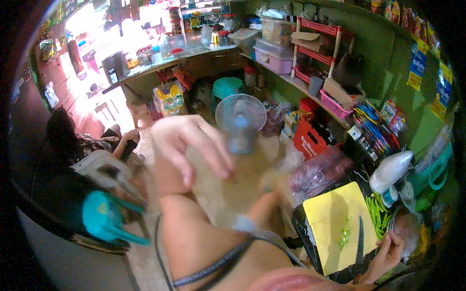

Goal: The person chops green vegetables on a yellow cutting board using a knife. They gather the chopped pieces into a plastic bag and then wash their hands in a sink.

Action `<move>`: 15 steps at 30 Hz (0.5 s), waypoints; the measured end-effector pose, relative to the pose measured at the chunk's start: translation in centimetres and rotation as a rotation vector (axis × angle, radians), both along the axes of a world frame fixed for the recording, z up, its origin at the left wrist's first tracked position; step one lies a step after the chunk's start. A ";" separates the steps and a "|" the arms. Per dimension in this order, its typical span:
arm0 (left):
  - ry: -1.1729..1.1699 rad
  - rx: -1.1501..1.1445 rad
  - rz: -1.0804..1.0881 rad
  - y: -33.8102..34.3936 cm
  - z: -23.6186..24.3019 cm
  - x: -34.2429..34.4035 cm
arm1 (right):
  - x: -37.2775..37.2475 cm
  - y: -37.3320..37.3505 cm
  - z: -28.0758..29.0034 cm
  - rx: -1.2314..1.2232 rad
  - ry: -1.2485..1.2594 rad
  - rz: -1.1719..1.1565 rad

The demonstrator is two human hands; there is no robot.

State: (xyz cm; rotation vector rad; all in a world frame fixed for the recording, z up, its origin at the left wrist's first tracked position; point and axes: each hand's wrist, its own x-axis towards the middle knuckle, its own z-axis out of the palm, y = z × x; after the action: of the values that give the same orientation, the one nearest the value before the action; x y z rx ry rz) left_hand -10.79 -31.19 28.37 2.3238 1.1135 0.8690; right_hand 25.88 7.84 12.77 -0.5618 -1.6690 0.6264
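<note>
My left hand (191,143) is raised in the middle of the view, its fingers apart and drooping, with nothing in them. At the lower right my right hand (386,254) is beside a yellow cutting board (323,213). Its fingers are curled close together by a clear rounded container (404,230); what they pinch, if anything, is too small to make out. A dark-bladed knife (359,245) rests on the board, next to chopped green pieces (345,233). Whole long green chilies (377,211) are heaped along the board's right edge.
A fan (240,116) stands ahead, near a teal stool (227,87). Another teal stool (104,218) and a white chair (104,167) are at left, where a person (92,138) sits. A red crate (310,138) and plastic bags (323,174) lie beyond the board.
</note>
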 end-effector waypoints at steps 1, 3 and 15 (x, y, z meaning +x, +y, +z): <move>-0.088 -0.036 -0.152 0.3 -1.3 -1.4 | 2.8 2.6 -1.1 -0.048 -0.092 0.074; -0.656 -0.388 -0.289 3.7 -8.4 -4.6 | 3.8 1.7 0.0 0.103 -0.101 0.231; -0.334 -0.338 1.073 18.4 -31.0 -2.2 | 4.4 -8.0 -0.8 -0.322 -0.539 -0.085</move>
State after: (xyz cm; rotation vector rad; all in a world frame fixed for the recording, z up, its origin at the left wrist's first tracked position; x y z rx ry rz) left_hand -12.97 -12.84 -2.61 1.1393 2.1474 1.2047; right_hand 30.31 -0.17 12.00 -1.1027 -2.0414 0.7286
